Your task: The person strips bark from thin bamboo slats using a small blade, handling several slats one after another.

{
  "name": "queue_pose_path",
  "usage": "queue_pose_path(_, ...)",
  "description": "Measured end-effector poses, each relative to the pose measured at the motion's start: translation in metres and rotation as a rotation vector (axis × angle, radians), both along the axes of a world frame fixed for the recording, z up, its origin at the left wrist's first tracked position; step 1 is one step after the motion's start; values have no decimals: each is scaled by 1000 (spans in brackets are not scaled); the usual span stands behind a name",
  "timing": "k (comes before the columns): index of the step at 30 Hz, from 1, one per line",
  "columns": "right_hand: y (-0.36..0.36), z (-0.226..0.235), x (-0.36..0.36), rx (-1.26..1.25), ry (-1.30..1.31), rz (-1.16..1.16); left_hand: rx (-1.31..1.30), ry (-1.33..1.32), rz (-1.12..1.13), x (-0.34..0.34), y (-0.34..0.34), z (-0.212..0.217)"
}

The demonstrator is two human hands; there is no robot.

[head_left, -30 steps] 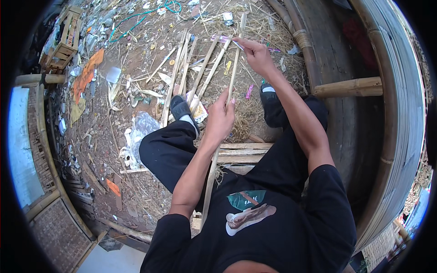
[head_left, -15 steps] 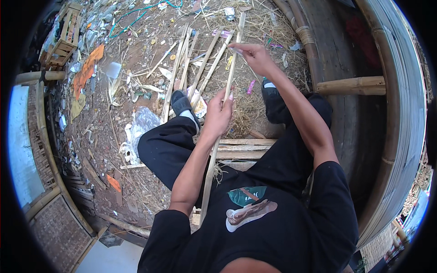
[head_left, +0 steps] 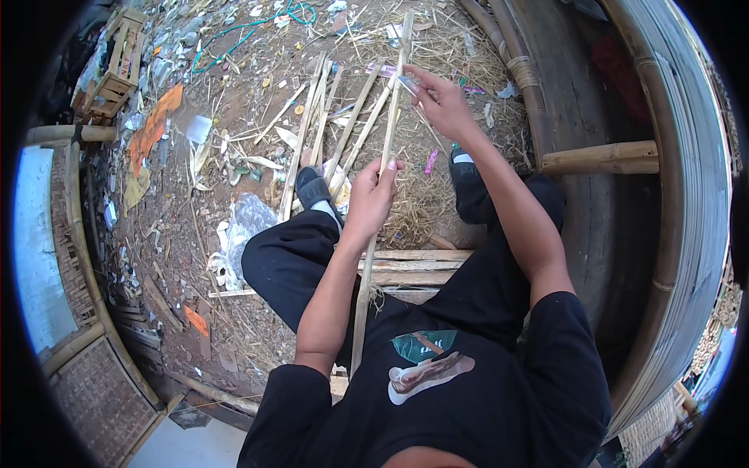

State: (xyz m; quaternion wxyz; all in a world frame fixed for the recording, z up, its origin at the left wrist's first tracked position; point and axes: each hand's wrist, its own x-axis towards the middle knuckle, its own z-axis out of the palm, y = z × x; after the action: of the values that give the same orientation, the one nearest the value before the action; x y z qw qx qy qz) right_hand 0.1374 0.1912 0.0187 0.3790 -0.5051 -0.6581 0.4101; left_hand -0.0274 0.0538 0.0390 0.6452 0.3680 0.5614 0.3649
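A long thin bamboo strip (head_left: 382, 179) runs from my lap up and away over the ground. My left hand (head_left: 371, 196) grips it at mid-length, fingers wrapped round it. Farther out, my right hand (head_left: 438, 100) is closed on a small knife blade (head_left: 407, 81) pressed against the upper part of the same strip. Several more cut bamboo strips (head_left: 328, 132) lie fanned out on the ground beyond my left foot.
I sit on a bamboo slat bench (head_left: 413, 265), feet in dark shoes on straw-strewn dirt. A curved bamboo wall (head_left: 686, 195) and a round pole (head_left: 601, 158) stand at the right. A wooden crate (head_left: 113, 74), orange scraps and a green cord (head_left: 234, 35) lie at the far left.
The bamboo strip has slid farther out, away from me. My right hand with the blade has shifted along it, and my left hand has re-gripped the strip a little higher.
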Motion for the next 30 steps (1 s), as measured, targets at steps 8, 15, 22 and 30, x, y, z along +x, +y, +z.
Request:
queue_pose_path(8, 10, 12, -1, -65, -83, -113, -89, -64, -1, -1, 7, 7)
queue_pose_path(15, 20, 0, -4, 106, -182, -180, 104, 348, -30, 8, 2, -7)
queue_pose_path(22, 13, -9, -12, 72, -81, -118, 219, 634, -11, 10, 4, 12)
queue_pose_path(30, 10, -6, -12, 45, -78, 14, 193, 580, 35, 6, 6, 17)
